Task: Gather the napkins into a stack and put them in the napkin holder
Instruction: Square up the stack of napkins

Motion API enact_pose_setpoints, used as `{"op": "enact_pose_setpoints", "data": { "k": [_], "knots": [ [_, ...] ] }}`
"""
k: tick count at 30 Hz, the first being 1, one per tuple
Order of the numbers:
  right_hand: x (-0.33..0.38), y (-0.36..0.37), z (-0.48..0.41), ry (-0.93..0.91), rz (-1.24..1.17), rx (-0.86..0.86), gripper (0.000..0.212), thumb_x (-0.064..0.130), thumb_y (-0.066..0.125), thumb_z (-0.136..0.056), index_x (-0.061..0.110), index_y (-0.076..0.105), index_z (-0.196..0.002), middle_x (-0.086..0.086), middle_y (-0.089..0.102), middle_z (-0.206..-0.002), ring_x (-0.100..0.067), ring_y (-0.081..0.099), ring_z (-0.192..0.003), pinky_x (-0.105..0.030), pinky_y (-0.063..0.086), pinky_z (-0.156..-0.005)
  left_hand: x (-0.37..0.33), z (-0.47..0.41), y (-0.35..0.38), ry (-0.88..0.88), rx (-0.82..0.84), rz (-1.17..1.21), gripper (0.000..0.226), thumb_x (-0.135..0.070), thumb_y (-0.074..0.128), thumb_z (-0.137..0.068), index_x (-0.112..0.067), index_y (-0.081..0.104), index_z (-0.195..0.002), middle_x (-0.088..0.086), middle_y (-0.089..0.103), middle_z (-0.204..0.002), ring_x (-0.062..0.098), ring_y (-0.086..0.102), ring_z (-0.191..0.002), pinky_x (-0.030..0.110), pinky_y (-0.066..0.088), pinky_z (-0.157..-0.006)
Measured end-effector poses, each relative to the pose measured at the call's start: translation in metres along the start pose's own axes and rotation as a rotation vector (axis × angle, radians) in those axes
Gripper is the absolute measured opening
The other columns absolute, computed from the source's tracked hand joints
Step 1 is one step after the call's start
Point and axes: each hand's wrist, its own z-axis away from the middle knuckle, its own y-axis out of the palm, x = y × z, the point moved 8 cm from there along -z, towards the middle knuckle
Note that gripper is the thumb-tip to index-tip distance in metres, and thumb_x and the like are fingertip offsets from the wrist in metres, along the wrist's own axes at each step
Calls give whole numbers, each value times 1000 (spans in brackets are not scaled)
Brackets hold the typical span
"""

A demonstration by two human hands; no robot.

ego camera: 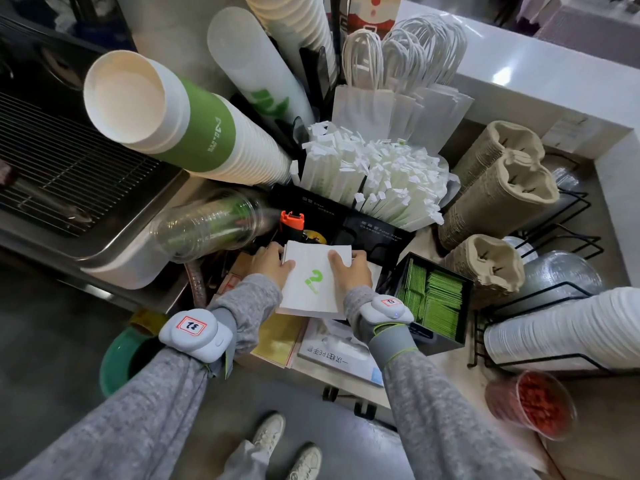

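A stack of white napkins (pixel 311 284) with a green logo on top lies in the middle of the counter, in front of a black organiser (pixel 363 225). My left hand (pixel 272 263) grips the stack's left edge, thumb on top. My right hand (pixel 349 268) grips its right edge the same way. Both wrists carry white sensor bands over grey sleeves. Which compartment is the napkin holder, I cannot tell; the stack's far end touches the black organiser's front.
Stacked paper cups (pixel 180 123) and clear cups (pixel 211 225) lean in from the left. Wrapped straws (pixel 374 178) fill the organiser behind. A black box of green packets (pixel 433 299) stands right of my hand. Pulp cup carriers (pixel 498 188), lids (pixel 561 332), a red-filled cup (pixel 530 405) sit further right.
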Motion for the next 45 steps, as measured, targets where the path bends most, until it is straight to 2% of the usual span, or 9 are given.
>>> {"op": "enact_pose_setpoints", "data": {
  "k": [3,8,16,24,29,33,37,42,45],
  "knots": [
    [-1,-1,0,0,30,-23,45,38,51,-91,7,45,-123,-13,58,-125,-31,56,-110,-29,39,-82,-3,3,-2,25,-19,-69,37,-22,47,-95,-6,47,-128,15,48,-132,31,49,-121,39,41,-98],
    [-4,-1,0,13,119,-51,54,43,52,-89,5,46,-126,-14,43,-136,-30,40,-130,-38,35,-105,-2,9,-2,27,-17,-283,40,-28,36,-98,-7,43,-131,14,40,-137,34,44,-125,41,40,-98],
    [-10,12,5,82,112,76,60,48,36,-94,9,34,-139,-17,52,-136,-36,51,-123,-40,40,-103,4,7,15,-11,133,-276,41,-24,29,-100,-1,37,-133,18,26,-150,38,42,-128,45,39,-104],
    [-8,18,9,95,54,80,56,39,31,-98,7,22,-143,-17,46,-142,-37,48,-127,-40,37,-103,-2,9,11,-7,110,-169,36,-16,30,-100,0,44,-130,20,49,-134,34,50,-121,38,41,-96],
    [-9,9,9,90,-15,58,56,35,33,-99,2,24,-143,-17,44,-143,-35,47,-128,-38,36,-104,-14,16,1,23,86,-76,43,-22,37,-99,-7,35,-139,16,52,-134,31,51,-121,38,43,-95],
    [-6,-12,12,67,-116,21,55,35,36,-98,0,28,-139,-18,45,-142,-35,47,-128,-39,37,-106,-30,20,-1,31,120,51,66,-31,52,-93,-8,22,-147,13,53,-135,30,54,-120,38,44,-97],
    [-4,-50,18,26,-236,-98,50,35,45,-94,2,40,-131,-16,55,-131,-33,52,-122,-43,40,-106,-57,24,9,75,175,177,69,-28,61,-88,-8,27,-145,13,56,-131,30,55,-120,41,44,-102],
    [0,-100,27,-28,-349,-179,46,29,52,-92,2,45,-129,-15,59,-122,-30,58,-112,-37,45,-96,-99,32,25,190,224,175,71,-20,62,-87,-3,25,-146,16,54,-132,30,51,-124,42,40,-106],
    [3,-123,29,-56,-412,-181,36,23,52,-93,2,52,-122,-13,60,-108,-25,58,-91,-34,48,-83,-119,34,33,249,248,167,66,-16,64,-85,-3,33,-141,21,51,-131,35,52,-120,48,44,-102]
  ]
}}
